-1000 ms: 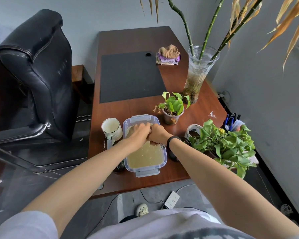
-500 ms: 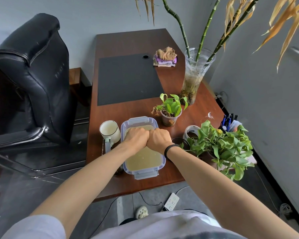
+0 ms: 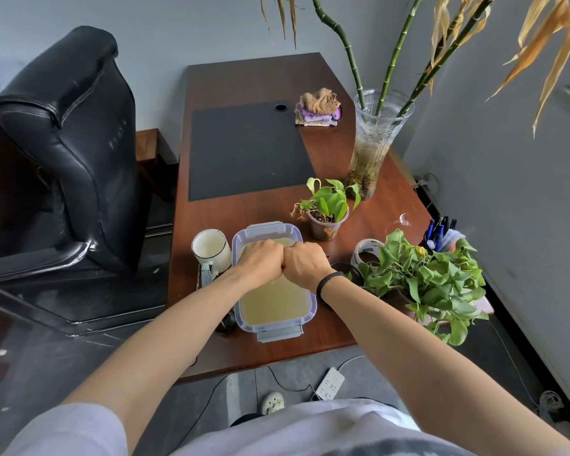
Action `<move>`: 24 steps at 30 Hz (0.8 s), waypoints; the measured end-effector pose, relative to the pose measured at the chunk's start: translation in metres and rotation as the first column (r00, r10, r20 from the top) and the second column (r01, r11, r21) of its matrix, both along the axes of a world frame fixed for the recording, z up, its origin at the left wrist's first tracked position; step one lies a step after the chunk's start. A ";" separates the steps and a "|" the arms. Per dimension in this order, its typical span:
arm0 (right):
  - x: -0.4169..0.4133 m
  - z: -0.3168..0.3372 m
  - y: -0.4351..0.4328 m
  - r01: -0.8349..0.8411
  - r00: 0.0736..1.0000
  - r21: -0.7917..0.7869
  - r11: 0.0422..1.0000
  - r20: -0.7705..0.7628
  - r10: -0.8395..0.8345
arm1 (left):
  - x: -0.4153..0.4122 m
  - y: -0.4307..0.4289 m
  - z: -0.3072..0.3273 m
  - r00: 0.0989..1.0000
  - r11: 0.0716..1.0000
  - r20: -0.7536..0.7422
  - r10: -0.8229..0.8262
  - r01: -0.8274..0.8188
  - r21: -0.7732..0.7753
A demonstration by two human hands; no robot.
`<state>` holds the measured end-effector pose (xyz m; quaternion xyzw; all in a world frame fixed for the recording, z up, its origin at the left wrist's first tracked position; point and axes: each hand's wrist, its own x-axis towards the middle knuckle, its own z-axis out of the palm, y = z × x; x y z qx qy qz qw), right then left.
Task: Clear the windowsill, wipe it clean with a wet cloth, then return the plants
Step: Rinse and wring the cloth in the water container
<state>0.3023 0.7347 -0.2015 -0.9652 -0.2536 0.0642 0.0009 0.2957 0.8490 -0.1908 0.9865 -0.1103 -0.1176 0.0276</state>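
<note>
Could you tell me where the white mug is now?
In the head view, the white mug stands on the desk, just left of the plastic container.

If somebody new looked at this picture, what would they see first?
The left hand and right hand, bunched into fists side by side over a clear tub of cloudy yellowish water near the front edge of the desk. Then the bushy green plant on the right, and the tall glass vase of bamboo stalks behind it.

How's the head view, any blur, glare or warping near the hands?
Head view: left hand and right hand sharp, fists over the tub, anything held hidden; soft even light, no glare on the murky water; wide-angle distortion stretches the chair at the frame edge.
</note>
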 end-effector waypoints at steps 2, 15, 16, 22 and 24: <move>0.007 0.004 0.001 -0.003 1.000 -0.010 1.000 -0.021 0.002 | 0.008 0.009 -0.007 0.997 0.994 -0.063 0.040 -0.046 -0.101; 0.049 0.012 -0.037 0.767 0.483 0.503 0.397 -0.861 0.159 | 0.027 0.034 0.023 0.769 0.034 -0.603 0.212 -0.623 -0.782; 0.049 0.016 -0.041 0.773 0.482 0.512 0.374 -0.858 0.179 | 0.028 0.029 0.025 0.766 -0.029 -0.596 0.242 -0.608 -0.793; 0.051 0.040 -0.068 0.812 0.495 0.518 0.270 -0.855 0.152 | 0.035 -0.011 0.045 0.704 -0.183 -0.649 0.288 -0.625 -0.759; 0.051 0.044 -0.080 0.822 0.498 0.517 0.239 -0.856 0.141 | 0.032 -0.029 0.051 0.721 0.014 -0.664 0.197 -0.679 -0.734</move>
